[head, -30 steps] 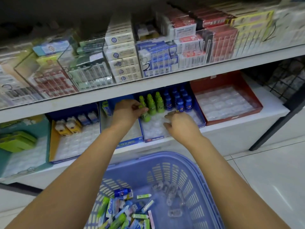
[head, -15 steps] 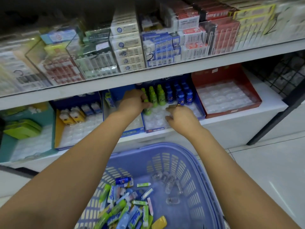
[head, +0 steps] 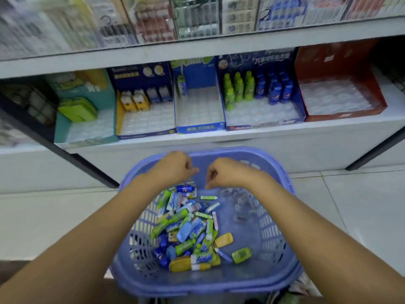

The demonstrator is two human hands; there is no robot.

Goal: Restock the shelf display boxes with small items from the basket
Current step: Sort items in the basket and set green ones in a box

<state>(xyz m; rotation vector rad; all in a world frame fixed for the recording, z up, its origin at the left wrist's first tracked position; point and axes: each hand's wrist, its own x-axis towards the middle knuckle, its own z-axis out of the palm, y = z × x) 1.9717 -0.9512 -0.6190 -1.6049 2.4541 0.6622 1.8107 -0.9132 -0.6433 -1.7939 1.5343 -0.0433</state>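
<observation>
Hovering over the far end of the purple basket (head: 206,286), the left hand (head: 175,167) and right hand (head: 229,174) sit close together, knuckles up, fingers loosely curled downward with nothing visible in either grasp. Below them, toward the basket's left and middle, lies a heap of small items (head: 188,229) in green, blue and yellow wrappers. On the lower shelf (head: 241,138) beyond stands a row of display boxes (head: 144,133); the dark blue display box (head: 263,126) holds upright green bottles (head: 238,88) beside blue bottles (head: 278,89) at its back, white tray slots showing in front
</observation>
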